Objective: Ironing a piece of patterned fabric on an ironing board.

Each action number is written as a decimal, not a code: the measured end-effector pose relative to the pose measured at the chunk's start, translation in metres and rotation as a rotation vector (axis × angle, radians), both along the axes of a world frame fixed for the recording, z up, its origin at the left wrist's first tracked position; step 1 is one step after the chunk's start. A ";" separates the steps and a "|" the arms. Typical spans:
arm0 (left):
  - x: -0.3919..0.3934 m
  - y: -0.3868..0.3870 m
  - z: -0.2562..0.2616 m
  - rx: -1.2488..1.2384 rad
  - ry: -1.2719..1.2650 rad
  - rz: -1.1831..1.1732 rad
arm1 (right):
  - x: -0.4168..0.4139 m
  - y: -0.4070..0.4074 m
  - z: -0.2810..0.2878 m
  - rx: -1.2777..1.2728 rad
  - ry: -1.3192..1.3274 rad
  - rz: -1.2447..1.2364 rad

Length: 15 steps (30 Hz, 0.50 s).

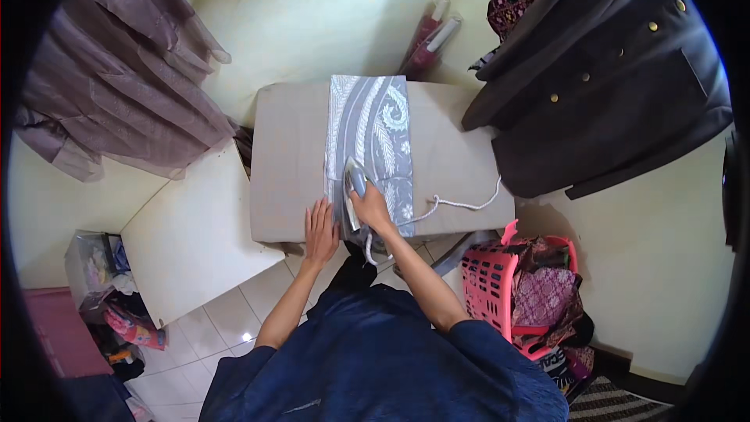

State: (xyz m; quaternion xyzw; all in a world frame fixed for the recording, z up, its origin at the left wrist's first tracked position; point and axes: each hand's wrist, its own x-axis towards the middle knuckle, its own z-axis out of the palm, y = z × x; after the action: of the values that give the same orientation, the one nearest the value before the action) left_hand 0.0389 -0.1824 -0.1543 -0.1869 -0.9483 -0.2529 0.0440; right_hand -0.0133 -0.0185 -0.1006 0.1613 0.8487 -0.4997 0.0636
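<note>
My right hand point(370, 206) grips the handle of an electric iron point(356, 179), whose tip points away from me. Under the iron lies a folded grey cloth with white leaf and scroll patterns point(384, 129), spread lengthwise over a beige padded ironing board point(290, 146). At the cloth's near left edge, my left hand point(321, 231) rests flat with its fingers stretched forward. A white braided cord point(469, 205) runs from near the iron across the right of the board. The iron's soleplate is hidden against the cloth.
A pink plastic basket point(489, 287) full of clothes stands right of the board. Dark jacket point(597, 82) with brass-coloured buttons hangs at right; a mauve sheer garment point(140, 76) hangs at left. A white tabletop point(193, 240) adjoins the board's left side. Wrapped rolls point(430, 38) lean behind.
</note>
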 end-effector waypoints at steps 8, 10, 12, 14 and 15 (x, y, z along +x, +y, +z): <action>-0.002 0.000 -0.006 -0.110 0.096 -0.054 | 0.018 0.028 -0.017 0.260 0.231 -0.106; -0.002 -0.001 -0.009 -0.105 0.094 -0.063 | -0.005 0.041 -0.018 0.202 0.145 -0.119; -0.002 -0.001 -0.011 -0.101 0.094 -0.069 | -0.016 0.050 -0.017 0.140 0.064 -0.128; -0.002 0.001 -0.012 -0.096 0.111 -0.065 | -0.019 0.059 -0.019 0.134 0.054 -0.131; -0.002 0.000 -0.015 -0.096 0.114 -0.061 | -0.016 0.060 -0.019 0.134 0.058 -0.128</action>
State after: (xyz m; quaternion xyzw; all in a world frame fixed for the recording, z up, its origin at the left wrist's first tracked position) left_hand 0.0372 -0.1820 -0.1689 -0.2317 -0.9491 -0.1972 0.0812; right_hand -0.0290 0.0417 -0.1191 0.2044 0.8697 -0.4494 -0.0038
